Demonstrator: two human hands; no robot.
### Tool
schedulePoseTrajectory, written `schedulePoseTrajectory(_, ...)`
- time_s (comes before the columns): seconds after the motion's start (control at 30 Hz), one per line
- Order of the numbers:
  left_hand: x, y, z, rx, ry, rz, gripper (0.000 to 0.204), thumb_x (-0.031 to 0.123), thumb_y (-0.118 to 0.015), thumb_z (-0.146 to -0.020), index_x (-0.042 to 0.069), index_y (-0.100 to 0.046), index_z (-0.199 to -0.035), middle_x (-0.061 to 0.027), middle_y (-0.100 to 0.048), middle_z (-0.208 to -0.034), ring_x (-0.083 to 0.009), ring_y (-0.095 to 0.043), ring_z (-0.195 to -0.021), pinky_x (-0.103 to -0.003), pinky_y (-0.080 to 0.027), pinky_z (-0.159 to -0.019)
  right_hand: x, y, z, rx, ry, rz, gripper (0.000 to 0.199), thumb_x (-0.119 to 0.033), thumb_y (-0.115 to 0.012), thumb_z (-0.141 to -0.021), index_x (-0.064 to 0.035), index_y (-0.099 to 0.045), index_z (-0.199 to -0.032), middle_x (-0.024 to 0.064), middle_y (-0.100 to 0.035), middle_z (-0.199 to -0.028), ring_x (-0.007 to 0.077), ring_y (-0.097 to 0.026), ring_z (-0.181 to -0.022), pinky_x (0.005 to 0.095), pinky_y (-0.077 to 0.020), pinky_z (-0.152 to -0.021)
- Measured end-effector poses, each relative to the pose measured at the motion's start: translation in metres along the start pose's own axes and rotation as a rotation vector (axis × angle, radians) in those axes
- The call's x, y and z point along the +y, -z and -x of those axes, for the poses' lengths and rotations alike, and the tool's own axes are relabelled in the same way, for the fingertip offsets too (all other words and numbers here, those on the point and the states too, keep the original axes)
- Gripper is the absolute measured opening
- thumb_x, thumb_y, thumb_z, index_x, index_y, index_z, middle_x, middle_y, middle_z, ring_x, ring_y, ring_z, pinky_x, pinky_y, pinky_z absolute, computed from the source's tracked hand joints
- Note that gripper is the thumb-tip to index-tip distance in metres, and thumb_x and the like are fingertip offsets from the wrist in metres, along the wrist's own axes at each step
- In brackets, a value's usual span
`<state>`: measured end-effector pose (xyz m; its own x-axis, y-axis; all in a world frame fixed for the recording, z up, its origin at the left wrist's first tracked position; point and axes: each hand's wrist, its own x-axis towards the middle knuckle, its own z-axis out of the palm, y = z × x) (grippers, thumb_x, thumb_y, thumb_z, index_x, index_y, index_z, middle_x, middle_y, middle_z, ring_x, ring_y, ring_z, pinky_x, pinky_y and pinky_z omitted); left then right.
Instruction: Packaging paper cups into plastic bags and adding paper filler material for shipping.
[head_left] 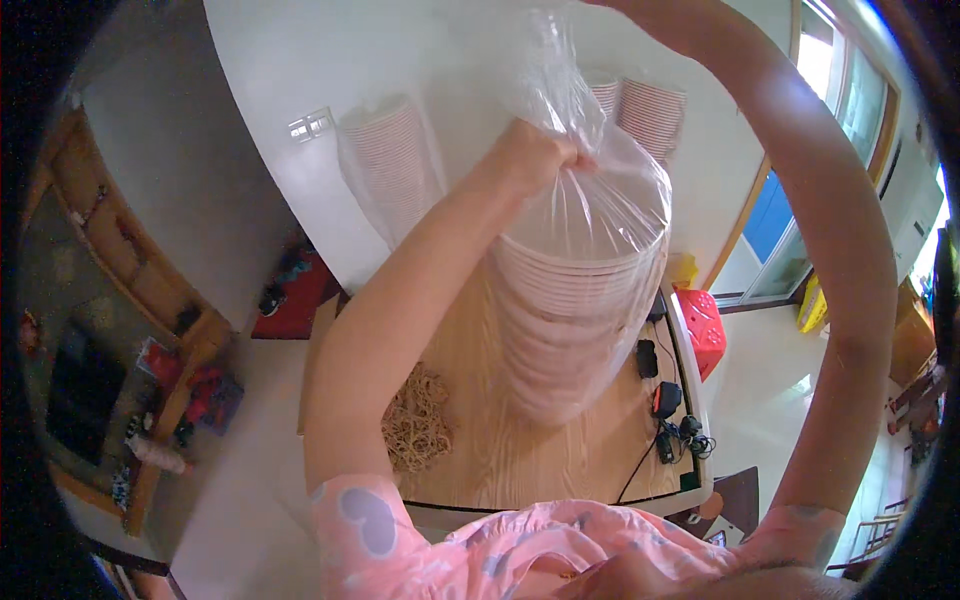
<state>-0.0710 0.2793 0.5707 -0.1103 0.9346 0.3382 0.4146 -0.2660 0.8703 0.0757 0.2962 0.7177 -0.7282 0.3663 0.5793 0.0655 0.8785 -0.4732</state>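
Note:
My left hand (548, 155) is closed round the gathered neck of a clear plastic bag (620, 200). Inside the bag stands a tall stack of white, wide-rimmed paper bowls (575, 310), resting on the wooden table in front of me. Above my fist the bag's twisted upper end (555, 50) stretches toward the top edge of the picture. My right arm (830, 170) arches up and over to that same edge, where the hand passes out of sight, so what it holds is hidden.
On the wooden table (490, 480) lies a pile of tan rubber bands (418, 420). Black adapters (666, 400) and cables line its right side. Bagged bowl stacks (390, 165) and patterned ones (652, 115) stand against the wall. A red plastic stool (700, 325) is beyond the table's right edge.

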Motion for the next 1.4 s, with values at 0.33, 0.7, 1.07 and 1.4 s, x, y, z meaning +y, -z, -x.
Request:
schedulePoseTrajectory(0.33, 0.022, -0.018, 0.007, 0.189, 0.141, 0.203, 0.036, 0.025, -0.067, -0.078, -0.005, -0.065, -0.098, -0.0101, -0.064, -0.090, -0.0159, -0.058, -0.081, -0.031, -0.045, -0.074, 0.119, -0.019, 0.055, -0.303, -0.039, 0.177, 0.023, -0.010, -0.062, -0.078, -0.0039, -0.058, -0.100, 0.0031, -0.056, -0.078, 0.0139, -0.053, -0.074, 0.0263, -0.0456, -0.070)
schedulePoseTrajectory(0.7, 0.040, -0.023, 0.027, 0.195, -0.092, 0.328, 0.039, 0.027, -0.067, -0.079, 0.000, -0.061, -0.107, -0.0074, -0.063, -0.096, -0.0174, -0.057, -0.085, -0.029, -0.044, -0.079, 0.057, -0.020, 0.069, -0.081, 0.295, 1.018, 0.014, -0.008, -0.052, -0.083, -0.0056, -0.057, -0.096, 0.0104, -0.062, -0.086, 0.0288, -0.062, -0.080, 0.0386, -0.0501, -0.072)
schedulePoseTrajectory(1.07, 0.008, -0.011, 0.007, 0.040, -0.018, 0.473, 0.025, 0.016, -0.061, -0.080, -0.001, -0.060, -0.099, -0.0086, -0.060, -0.089, -0.0181, -0.055, -0.087, -0.031, -0.043, -0.078, 0.037, -0.026, 0.065, -0.047, 0.672, 1.188, 0.028, -0.018, -0.058, -0.078, -0.0140, -0.056, -0.106, 0.0044, -0.057, -0.113, 0.0207, -0.051, -0.113, 0.0358, -0.0427, -0.093)
schedulePoseTrajectory(1.4, 0.024, -0.016, 0.012, -0.152, -0.144, -0.300, 0.047, 0.022, -0.071, -0.071, 0.000, -0.052, -0.108, -0.0137, -0.061, -0.098, -0.0205, -0.057, -0.095, -0.033, -0.044, -0.080, 0.076, -0.013, 0.034, -0.410, 0.282, 1.514, 0.047, -0.023, -0.064, -0.074, -0.0204, -0.054, -0.119, 0.0037, -0.062, -0.101, 0.0185, -0.056, -0.099, 0.0384, -0.0371, -0.096)
